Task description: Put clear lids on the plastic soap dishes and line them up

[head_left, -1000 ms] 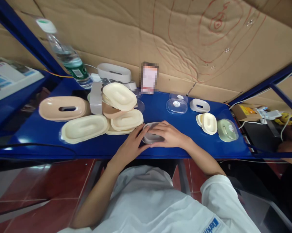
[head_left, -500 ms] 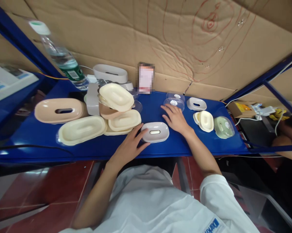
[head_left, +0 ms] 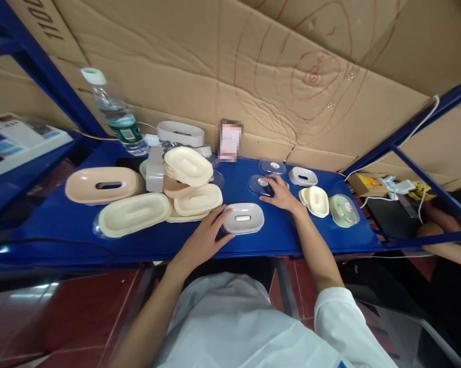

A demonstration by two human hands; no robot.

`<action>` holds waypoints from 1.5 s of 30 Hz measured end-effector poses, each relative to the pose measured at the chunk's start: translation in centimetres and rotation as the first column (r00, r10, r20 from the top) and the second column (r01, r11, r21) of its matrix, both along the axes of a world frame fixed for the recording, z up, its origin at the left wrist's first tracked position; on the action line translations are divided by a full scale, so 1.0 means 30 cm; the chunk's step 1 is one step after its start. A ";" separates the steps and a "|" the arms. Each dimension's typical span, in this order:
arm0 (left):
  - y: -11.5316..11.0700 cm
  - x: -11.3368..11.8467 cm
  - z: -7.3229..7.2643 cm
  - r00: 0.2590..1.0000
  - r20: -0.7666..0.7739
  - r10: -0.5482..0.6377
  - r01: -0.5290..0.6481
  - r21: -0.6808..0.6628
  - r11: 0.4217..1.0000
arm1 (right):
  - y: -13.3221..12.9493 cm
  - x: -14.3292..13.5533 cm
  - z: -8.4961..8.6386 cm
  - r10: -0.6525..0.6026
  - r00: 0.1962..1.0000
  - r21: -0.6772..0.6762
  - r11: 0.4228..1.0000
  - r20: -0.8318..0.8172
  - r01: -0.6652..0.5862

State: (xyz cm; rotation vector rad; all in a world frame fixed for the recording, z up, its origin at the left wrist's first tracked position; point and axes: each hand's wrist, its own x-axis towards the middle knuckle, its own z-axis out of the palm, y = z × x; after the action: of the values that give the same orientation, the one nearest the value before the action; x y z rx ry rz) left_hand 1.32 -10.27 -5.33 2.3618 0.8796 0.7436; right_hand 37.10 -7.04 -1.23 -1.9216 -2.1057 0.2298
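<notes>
While the left hand (head_left: 204, 235) loosely grasps the grey dish (head_left: 249, 225) on the table (head_left: 284, 240), the right hand (head_left: 282, 194) has shifted to the nearer clear lid (head_left: 255, 185), its grip indeterminate; each hand now attends one piece.

The lavender box (head_left: 250, 225) looks glossy plastic, the clear lid (head_left: 255, 186) smooth plastic, the cardboard (head_left: 192, 76) matt

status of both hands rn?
Left hand: open, thumb and fingers spread at the left end of the pale grey dish.
Right hand: fingers at the clear lid's right end; grip can't be told.
</notes>
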 end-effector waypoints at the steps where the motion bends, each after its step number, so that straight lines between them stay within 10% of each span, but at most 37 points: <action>1: 0.001 -0.001 0.004 1.000 0.008 -0.003 0.003 -0.019 1.000 | 0.000 -0.006 0.003 0.026 0.999 0.000 1.000 -0.042 -0.026; 8: 0.019 -0.014 0.015 0.996 0.084 0.006 0.007 -0.151 0.988 | -0.044 -0.097 0.082 0.390 0.814 0.042 0.909 -0.430 -0.414; 13: 0.017 -0.016 0.008 0.995 0.094 0.018 0.000 -0.194 0.981 | -0.109 -0.197 0.129 0.496 0.758 -0.088 0.810 -0.424 -0.580; 36: 0.026 -0.020 0.006 0.995 -0.066 -0.069 0.067 -0.028 0.997 | -0.455 -0.336 -0.041 0.018 0.998 0.228 0.973 0.062 -0.032; 45: 0.037 -0.008 -0.039 0.995 -0.079 -0.067 0.076 0.108 0.991 | -0.801 -0.047 -0.095 -0.564 0.824 0.459 0.748 0.058 0.480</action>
State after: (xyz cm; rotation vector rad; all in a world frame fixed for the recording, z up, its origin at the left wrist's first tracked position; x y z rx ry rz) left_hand 1.09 -9.17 -6.50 2.5198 0.7982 0.6958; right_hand 35.70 -31.05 -4.08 -2.2054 -1.4382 -0.5187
